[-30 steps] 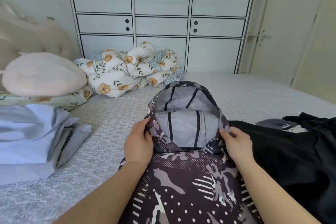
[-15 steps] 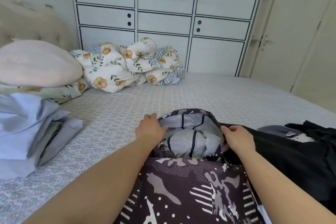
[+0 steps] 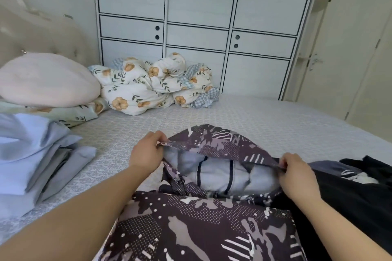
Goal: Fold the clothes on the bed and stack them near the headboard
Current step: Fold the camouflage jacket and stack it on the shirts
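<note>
A dark patterned garment (image 3: pixel 197 222) with grey and white shapes lies in front of me on the bed (image 3: pixel 265 118). Its far end is folded toward me, and the pale grey striped inside (image 3: pixel 218 174) shows under the flap. My left hand (image 3: pixel 146 152) pinches the flap's left corner. My right hand (image 3: pixel 297 174) pinches its right corner. A stack of folded light blue clothes (image 3: pixel 31 154) sits at the left, near the padded headboard (image 3: pixel 38 34).
A black garment (image 3: pixel 350 201) lies crumpled at the right, partly under the patterned one. A pink pillow (image 3: pixel 46 78) rests on a floral pillow at the left. A bundled floral duvet (image 3: pixel 148 85) lies at the far side, before a white wardrobe (image 3: pixel 197 17).
Both hands have brought the garment's far end down toward me and now hold the folded flap by its corners. Less of the striped inside shows than a second ago.
</note>
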